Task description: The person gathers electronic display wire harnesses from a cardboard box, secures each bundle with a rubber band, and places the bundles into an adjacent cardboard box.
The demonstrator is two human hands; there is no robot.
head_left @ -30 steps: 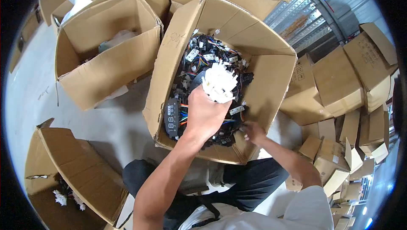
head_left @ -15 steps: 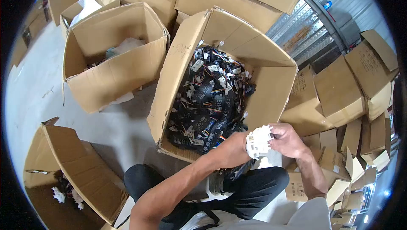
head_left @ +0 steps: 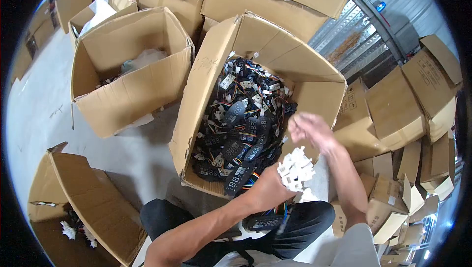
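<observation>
My left hand point(head_left: 269, 188) is closed around a bundle of wired display boards, with their white plug connectors point(head_left: 296, 169) bunched above the fist. Coloured wires run below it, and a black display board point(head_left: 263, 222) hangs between my knees. Another black display board point(head_left: 238, 178) leans over the near rim of the large cardboard box point(head_left: 309, 95), close to my left wrist. Inside that box lies a heap of black display boards point(head_left: 233, 149) with wires and white connectors. My right hand point(head_left: 310, 130) is over the box's near right side, its bent fingers blurred by motion.
To the left stands a cardboard box point(head_left: 130, 97) with clear plastic inside. At the lower left, another open box point(head_left: 98, 198) holds pieces with white connectors. Stacked cartons point(head_left: 265, 6) line the back, and more cartons point(head_left: 393, 100) crowd the right side.
My right hand has left the white connectors and moved up and away toward the box. My left hand still grips the bundle, now slightly lower. A display board now shows at the near rim.
</observation>
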